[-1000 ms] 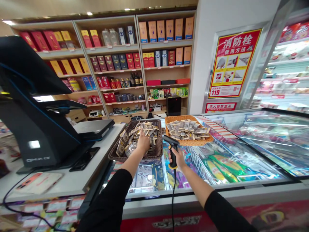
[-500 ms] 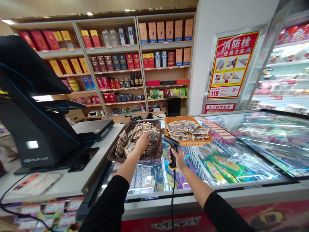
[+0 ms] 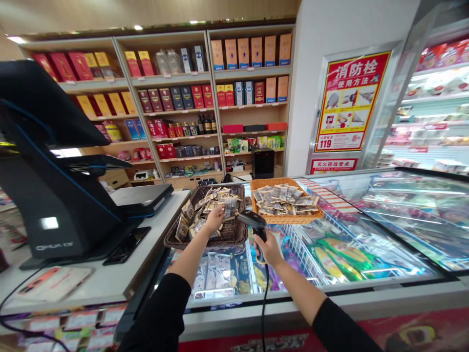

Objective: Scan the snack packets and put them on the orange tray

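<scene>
My left hand (image 3: 215, 220) is closed on a small clear-fronted snack packet (image 3: 230, 207), held over the dark brown wicker basket (image 3: 236, 239). More packets (image 3: 188, 210) of the same look lie heaped in that basket. My right hand (image 3: 270, 248) grips a black barcode scanner (image 3: 253, 220) by its handle, with the cable hanging down. The scanner's head reaches over the basket's right edge and faces the held packet, a short gap apart. Behind the scanner stands an orange wicker basket (image 3: 289, 219) filled with similar packets (image 3: 282, 195).
Both baskets rest on the glass top of a chest freezer (image 3: 344, 278) with bagged goods inside. At left, a counter (image 3: 120, 274) carries a black checkout terminal (image 3: 54, 195), a scale (image 3: 146, 195) and phones. Shelves of boxed bottles line the back wall.
The scanner has swung left and down, its head turning toward the packet. My left hand has shifted slightly left and lower, and the packet now shows more plainly.
</scene>
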{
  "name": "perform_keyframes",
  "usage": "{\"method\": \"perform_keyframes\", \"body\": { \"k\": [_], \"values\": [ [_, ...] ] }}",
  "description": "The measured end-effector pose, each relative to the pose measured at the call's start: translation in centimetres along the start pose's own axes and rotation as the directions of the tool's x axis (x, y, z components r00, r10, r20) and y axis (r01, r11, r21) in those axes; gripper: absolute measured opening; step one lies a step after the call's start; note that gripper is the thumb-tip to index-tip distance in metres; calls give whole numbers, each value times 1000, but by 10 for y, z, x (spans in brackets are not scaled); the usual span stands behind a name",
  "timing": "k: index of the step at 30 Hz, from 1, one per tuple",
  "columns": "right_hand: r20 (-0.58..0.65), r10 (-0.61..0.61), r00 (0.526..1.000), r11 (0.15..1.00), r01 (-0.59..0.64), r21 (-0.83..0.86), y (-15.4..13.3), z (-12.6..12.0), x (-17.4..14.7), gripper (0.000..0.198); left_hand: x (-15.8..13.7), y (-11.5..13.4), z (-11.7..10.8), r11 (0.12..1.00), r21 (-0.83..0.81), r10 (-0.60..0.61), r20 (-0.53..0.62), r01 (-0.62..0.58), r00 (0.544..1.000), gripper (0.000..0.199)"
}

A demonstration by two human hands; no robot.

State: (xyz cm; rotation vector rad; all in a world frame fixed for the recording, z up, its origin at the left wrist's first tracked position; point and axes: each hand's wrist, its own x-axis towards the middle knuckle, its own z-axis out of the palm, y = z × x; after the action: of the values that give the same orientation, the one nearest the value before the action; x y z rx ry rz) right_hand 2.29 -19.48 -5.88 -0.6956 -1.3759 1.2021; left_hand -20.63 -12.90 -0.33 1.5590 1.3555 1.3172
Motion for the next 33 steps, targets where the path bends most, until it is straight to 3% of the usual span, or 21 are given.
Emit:
{"method": "perform_keyframes", "body": {
  "k": [6,15,19,21,25,27,29,31,33],
  "values": [
    [-41,-13,999,997,16,76,3,0,1,35,5,-5,-4,954,257,139,73,-154,988,28],
    [-31,34,999,985,-28,172,-1,-4,2,35,0,4,-8,870,455,168,86,-189,982,28],
    [-238,31,971,943,50,328,-3,-11,14,38,3,32,2,784,586,242,18,-206,970,40],
    [-403,41,914,901,140,411,-4,-18,23,38,8,49,22,723,639,320,28,-263,947,48],
    [-590,122,798,810,263,524,-5,-39,38,38,24,74,91,582,670,427,230,-461,874,62],
    [-594,149,790,788,268,554,-3,-50,41,39,33,77,130,509,702,398,322,-499,859,64],
    [-574,151,805,778,261,571,2,-59,43,39,38,75,163,454,731,283,424,-510,860,57],
    [-547,145,825,770,254,586,7,-64,44,41,41,73,183,455,730,123,516,-511,847,47],
    [-531,140,836,762,252,597,10,-65,45,43,42,71,188,506,694,40,574,-512,818,47]
  ]
}}
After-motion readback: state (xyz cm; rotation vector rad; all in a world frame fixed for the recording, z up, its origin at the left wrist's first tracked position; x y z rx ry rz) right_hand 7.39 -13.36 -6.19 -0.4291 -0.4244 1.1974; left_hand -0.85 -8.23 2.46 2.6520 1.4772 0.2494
